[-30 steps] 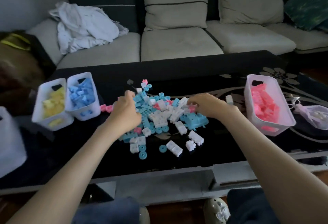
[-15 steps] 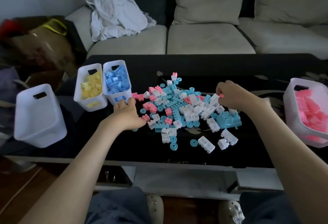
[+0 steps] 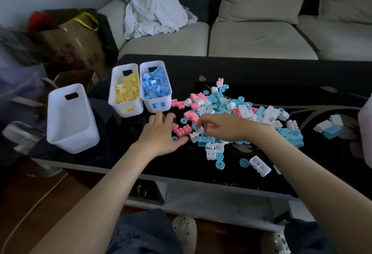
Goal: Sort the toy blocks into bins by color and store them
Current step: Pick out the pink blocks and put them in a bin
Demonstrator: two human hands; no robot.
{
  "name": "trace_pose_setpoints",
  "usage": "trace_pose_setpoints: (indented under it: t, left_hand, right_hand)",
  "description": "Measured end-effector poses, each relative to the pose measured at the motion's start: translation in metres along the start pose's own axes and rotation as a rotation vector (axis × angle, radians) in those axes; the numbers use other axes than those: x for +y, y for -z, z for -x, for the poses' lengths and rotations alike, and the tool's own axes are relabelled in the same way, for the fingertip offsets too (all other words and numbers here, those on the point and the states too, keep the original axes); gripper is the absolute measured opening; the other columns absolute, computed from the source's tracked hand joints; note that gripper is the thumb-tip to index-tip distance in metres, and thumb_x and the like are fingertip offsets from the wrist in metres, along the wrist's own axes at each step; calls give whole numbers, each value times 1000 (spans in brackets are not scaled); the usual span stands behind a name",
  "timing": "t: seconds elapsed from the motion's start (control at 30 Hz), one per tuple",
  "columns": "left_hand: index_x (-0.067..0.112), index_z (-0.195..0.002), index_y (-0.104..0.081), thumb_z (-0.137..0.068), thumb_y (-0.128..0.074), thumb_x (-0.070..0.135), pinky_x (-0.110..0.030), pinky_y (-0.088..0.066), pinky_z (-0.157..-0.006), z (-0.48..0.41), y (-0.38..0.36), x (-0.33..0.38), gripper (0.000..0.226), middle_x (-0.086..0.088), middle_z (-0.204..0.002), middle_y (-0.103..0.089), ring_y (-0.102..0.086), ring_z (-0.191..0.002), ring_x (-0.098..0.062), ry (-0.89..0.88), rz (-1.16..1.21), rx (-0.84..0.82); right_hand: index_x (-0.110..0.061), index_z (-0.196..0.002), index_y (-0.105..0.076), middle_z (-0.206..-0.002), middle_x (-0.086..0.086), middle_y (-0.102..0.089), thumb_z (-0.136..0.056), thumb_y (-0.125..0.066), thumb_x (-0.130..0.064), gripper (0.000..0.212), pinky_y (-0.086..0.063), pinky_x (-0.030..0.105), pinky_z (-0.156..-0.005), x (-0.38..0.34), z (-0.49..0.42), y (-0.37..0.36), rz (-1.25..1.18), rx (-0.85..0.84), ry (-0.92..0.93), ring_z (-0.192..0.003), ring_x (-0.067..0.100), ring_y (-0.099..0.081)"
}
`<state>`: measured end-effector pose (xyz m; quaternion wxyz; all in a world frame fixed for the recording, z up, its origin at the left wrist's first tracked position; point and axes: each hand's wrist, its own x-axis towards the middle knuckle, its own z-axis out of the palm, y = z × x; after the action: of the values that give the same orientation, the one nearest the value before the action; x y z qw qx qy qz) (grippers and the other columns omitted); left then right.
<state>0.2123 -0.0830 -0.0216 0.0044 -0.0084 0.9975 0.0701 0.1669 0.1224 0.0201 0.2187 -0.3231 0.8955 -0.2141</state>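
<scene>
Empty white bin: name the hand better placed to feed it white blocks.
Left, likely. The left hand lies open between the block pile and the empty white bin; the right hand, fingertips at a white block, would have to cross it.

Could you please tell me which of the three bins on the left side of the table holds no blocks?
The larger white bin standing apart, farthest left; the yellow-block bin and blue-block bin, side by side, both hold blocks.

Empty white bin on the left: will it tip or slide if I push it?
Probably light: the empty white bin looks like thin plastic and holds nothing. It stands tall, so a high push might tip it; push low.
</scene>
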Motion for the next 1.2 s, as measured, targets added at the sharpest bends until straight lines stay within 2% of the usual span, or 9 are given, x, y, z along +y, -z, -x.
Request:
trace_pose_setpoints:
  t: [0.13,0.23,0.37,0.47,0.63,0.8,0.9,1.0,1.2]
  left_hand:
    - [18,-117,-46,-86,-48,59,-35,-39,-90,-5,-4,3,51,-3,-113,-44,-38,-113,-25,-90,-64,93]
    - [20,-117,-51,-88,-46,57,-33,-35,-85,-10,-4,4,47,-1,-112,-50,-43,-108,-22,-142,-72,141]
    - [24,-112,-54,-88,-44,59,-36,-30,-88,-13,-6,5,44,-1,-106,-51,-45,-107,-23,-101,-75,145]
    - [20,-102,-53,-88,-48,55,-37,-33,-88,-14,-7,4,38,-2,-100,-46,-46,-101,-24,-70,-28,167]
    - [15,-89,-44,-87,-59,43,-23,-33,-74,-15,-6,-2,32,-2,-99,-36,-37,-93,-16,-67,176,186]
    - [11,-89,-48,-93,-52,37,-26,-34,-74,-16,-3,-3,26,-4,-94,-47,-43,-93,-19,-58,214,207]
    - [12,-82,-45,-98,-41,30,-29,-32,-63,-20,2,-3,24,-4,-81,-54,-51,-82,-24,34,323,256]
    - [16,-71,-36,-99,-35,28,-29,-27,-52,-22,4,-1,31,-1,-67,-48,-49,-69,-21,122,382,219]
    - [17,-63,-35,-92,-37,33,-30,-24,-48,-26,5,9,34,1,-61,-44,-41,-55,-13,176,314,112]
  right_hand:
    - [-26,-106,-51,-90,-11,-52,-92,-43,-19,18,-39,22,-63,4,-6,0,-27,-16,-43,-76,5,-53]
    - [-24,-107,-49,-89,-12,-48,-91,-43,-12,22,-38,22,-63,4,-6,4,-50,-31,-61,-75,6,-52]
    - [-26,-104,-52,-109,-11,-50,-89,-41,2,33,-38,18,-77,5,-5,6,-18,-68,-28,-100,6,-49]
    - [-25,-104,-54,-112,-11,-48,-90,-45,1,31,-37,22,-85,8,-5,6,39,-76,-27,-105,8,-47]
    - [-18,-108,-55,-113,-5,-49,-89,-55,-11,20,-38,19,-78,10,-4,6,82,-71,-41,-100,11,-49]
    - [-14,-105,-55,-109,0,-46,-89,-57,-15,16,-41,27,-81,7,-5,7,152,-50,-54,-97,19,-51]
    - [-12,-101,-56,-104,2,-54,-89,-57,-15,13,-44,30,-79,6,-7,7,176,-36,-66,-96,22,-54]
    - [-14,-101,-56,-102,0,-56,-90,-54,-16,12,-44,29,-78,5,-10,5,206,-10,-57,-93,19,-54]
    - [-21,-104,-53,-98,-6,-54,-87,-56,-13,19,-41,23,-65,10,-13,0,213,-31,-24,-86,16,-54]
